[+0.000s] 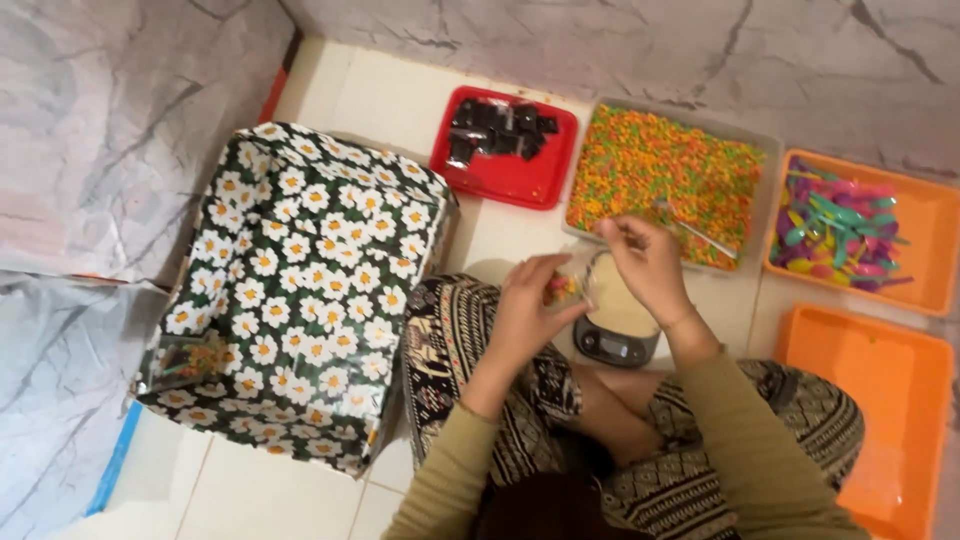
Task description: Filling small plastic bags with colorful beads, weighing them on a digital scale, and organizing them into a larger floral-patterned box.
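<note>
The left hand (525,300) pinches a small clear packet (563,288), already partly filled with coloured grains, over the kitchen scale (617,335), while the right hand (645,262) grips a spoon (700,237) pointing to four o'clock across the grain tray (668,180).

Single head-worn view, looking steeply down from above onto lap and tiled floor (400,95). Close in, arm's reach. Faces forward toward marbled wall (640,40) along top edge.

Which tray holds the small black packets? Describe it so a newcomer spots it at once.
Start at the marble wall along the top. Below it runs a row of trays; the red tray is leftmost, beside the flower-print box. Its neighbours hold multicoloured bits and plastic spoons.
</note>
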